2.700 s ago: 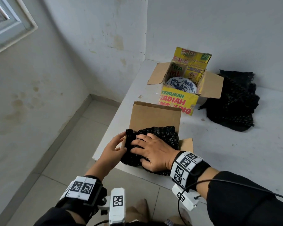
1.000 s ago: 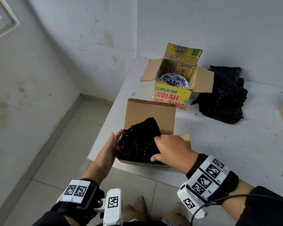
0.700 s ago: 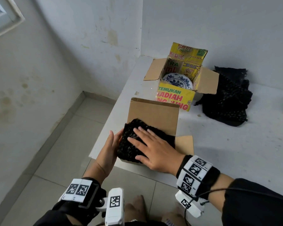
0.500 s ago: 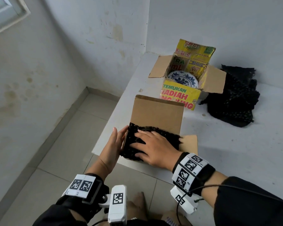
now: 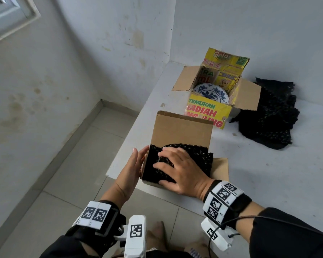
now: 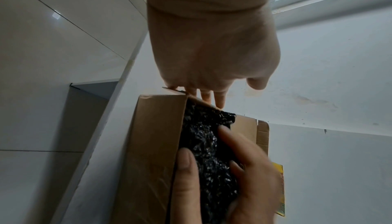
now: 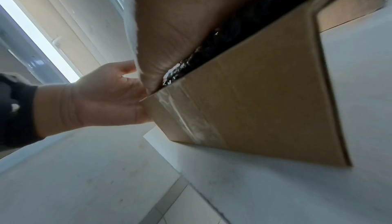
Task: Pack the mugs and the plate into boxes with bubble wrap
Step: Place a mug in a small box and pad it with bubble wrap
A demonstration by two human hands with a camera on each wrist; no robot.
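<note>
Pressing down with spread fingers, the right hand (image 5: 177,171) lies flat on the black bubble wrap (image 5: 198,153) that fills the plain brown box (image 5: 181,131) at the near left corner of the white table (image 5: 268,174). Its fingers are straight or only slightly bent and lie on top of the wrap rather than closing round it. The left hand (image 5: 132,168) stands on edge against the left outer wall of the same box, fingers straight and together, palm flat on the cardboard, gripping nothing. In the left wrist view the fingertips (image 6: 214,98) reach the upper rim of that wall, with the thumb held apart from the box. The box's far flap stands upright and its right flap lies folded out on the table. No mug shows; the wrap hides whatever the box holds.

Farther back on the table sits a yellow printed box (image 5: 207,112) with its flaps open. A blue-and-white plate (image 5: 211,94) lies inside it, uncovered. Just to the right of that box, touching its right flap, a loose heap of spare black bubble wrap (image 5: 268,118) lies on the tabletop near the wall. A window frame (image 5: 9,17) shows at the upper left, and a tiled floor (image 5: 78,164) lies below the table edge
</note>
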